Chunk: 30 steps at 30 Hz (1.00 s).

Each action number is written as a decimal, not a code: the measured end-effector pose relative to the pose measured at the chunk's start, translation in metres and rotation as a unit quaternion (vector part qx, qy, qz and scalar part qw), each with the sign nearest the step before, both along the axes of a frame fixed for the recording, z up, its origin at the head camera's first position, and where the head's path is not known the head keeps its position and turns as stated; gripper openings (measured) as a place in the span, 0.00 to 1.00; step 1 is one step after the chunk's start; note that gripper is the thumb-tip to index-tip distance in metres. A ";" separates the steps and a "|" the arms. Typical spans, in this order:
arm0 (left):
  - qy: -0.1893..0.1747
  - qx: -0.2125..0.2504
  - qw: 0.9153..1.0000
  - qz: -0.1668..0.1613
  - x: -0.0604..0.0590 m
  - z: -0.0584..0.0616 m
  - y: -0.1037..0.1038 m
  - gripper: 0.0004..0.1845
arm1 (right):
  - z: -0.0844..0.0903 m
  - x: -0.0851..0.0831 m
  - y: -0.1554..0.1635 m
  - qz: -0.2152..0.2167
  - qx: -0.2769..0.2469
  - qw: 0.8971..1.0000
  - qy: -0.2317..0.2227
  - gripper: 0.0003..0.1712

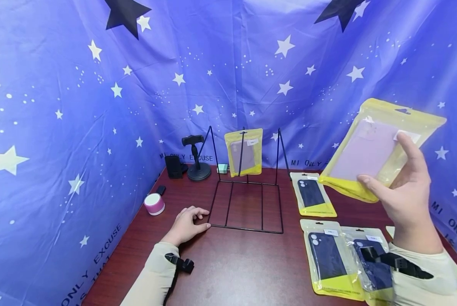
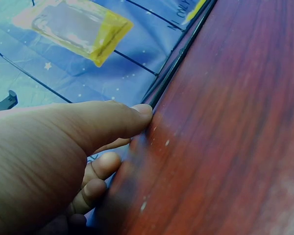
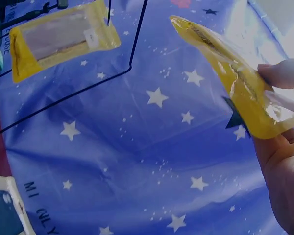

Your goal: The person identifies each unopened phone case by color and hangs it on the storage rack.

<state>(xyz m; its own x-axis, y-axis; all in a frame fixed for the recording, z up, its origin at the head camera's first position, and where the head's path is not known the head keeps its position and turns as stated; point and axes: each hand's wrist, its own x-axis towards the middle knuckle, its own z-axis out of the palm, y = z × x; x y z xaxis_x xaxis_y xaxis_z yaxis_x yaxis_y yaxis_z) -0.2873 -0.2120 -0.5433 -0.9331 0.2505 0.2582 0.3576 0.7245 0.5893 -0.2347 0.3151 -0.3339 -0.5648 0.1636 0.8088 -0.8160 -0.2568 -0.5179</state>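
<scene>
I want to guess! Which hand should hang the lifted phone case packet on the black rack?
Probably the right hand: it already grips the packet in the air. The left hand rests by the rack.

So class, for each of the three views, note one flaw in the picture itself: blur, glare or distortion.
Head view: wide-angle lens bows the backdrop. Left wrist view: the left hand fills the frame, soft, and the table is blurred. Right wrist view: glare washes out the top right corner behind the yellow packet.
</scene>
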 end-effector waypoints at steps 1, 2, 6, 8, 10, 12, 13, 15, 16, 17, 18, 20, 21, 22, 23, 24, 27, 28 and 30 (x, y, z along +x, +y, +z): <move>0.000 -0.001 1.000 0.000 0.000 0.000 0.000 0.19 | 0.001 0.001 -0.002 0.008 0.003 1.000 0.001 0.59; 0.001 0.001 1.000 -0.001 0.000 0.000 0.000 0.19 | 0.003 0.003 -0.004 0.013 0.011 1.000 0.003 0.59; 0.000 0.003 1.000 -0.003 0.000 0.001 0.001 0.19 | 0.008 0.009 -0.013 0.029 0.037 0.999 0.014 0.57; 0.000 0.003 1.000 -0.002 0.000 0.000 0.001 0.19 | 0.010 0.011 -0.018 0.017 0.042 0.999 0.022 0.56; 0.000 0.004 1.000 -0.002 0.000 0.000 0.001 0.19 | 0.011 0.014 -0.022 0.006 0.041 0.999 0.024 0.54; -0.002 0.003 1.000 -0.003 0.000 0.000 0.001 0.19 | 0.012 0.017 -0.025 0.002 0.035 0.999 0.026 0.51; -0.004 0.003 1.000 -0.004 0.000 0.000 0.001 0.19 | 0.012 0.018 -0.027 0.004 0.032 0.999 0.027 0.49; -0.004 0.003 1.000 -0.006 0.000 0.000 0.001 0.19 | 0.012 0.021 -0.029 0.010 0.031 0.999 0.025 0.44; -0.004 0.003 1.000 -0.006 -0.001 0.000 0.001 0.19 | 0.012 0.022 -0.030 0.014 0.030 0.999 0.024 0.42; -0.003 0.003 1.000 -0.007 -0.001 0.000 0.001 0.19 | 0.013 0.023 -0.031 0.015 0.030 0.999 0.023 0.40; -0.002 0.004 1.000 -0.007 -0.001 0.001 0.001 0.19 | 0.013 0.024 -0.031 0.016 0.031 0.999 0.020 0.39; 0.000 0.004 1.000 -0.007 -0.001 0.001 0.001 0.19 | 0.014 0.026 -0.033 0.013 0.035 0.999 0.011 0.38; 0.000 0.004 1.000 -0.006 -0.001 0.001 0.001 0.19 | 0.014 0.027 -0.035 0.012 0.035 0.999 0.009 0.37; 0.000 0.004 1.000 -0.005 -0.001 0.001 0.001 0.19 | 0.015 0.028 -0.036 0.012 0.032 0.999 0.007 0.37; -0.001 0.004 1.000 -0.004 -0.001 0.000 0.001 0.19 | 0.015 0.028 -0.037 0.012 0.030 0.999 0.009 0.37; -0.002 0.004 1.000 -0.004 -0.001 0.001 0.001 0.19 | 0.015 0.028 -0.039 0.016 0.028 0.999 0.012 0.37; -0.002 0.002 1.000 -0.003 -0.001 0.000 0.000 0.19 | 0.015 0.028 -0.044 0.026 0.034 0.999 0.033 0.37; -0.002 0.002 1.000 -0.003 -0.001 0.000 0.000 0.19 | 0.014 0.027 -0.047 0.030 0.039 0.998 0.039 0.38; -0.001 -0.001 1.000 -0.003 -0.001 0.000 0.000 0.19 | 0.012 0.026 -0.051 0.033 0.060 0.997 0.044 0.39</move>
<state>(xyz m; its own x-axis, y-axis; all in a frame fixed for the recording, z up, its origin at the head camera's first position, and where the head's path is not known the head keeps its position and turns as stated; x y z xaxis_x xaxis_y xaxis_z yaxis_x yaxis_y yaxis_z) -0.2880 -0.2123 -0.5428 -0.9318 0.2571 0.2563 0.3614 0.7228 0.5890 -0.2083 0.2639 -0.3215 -0.4975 0.0285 0.8670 -0.8430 -0.2517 -0.4755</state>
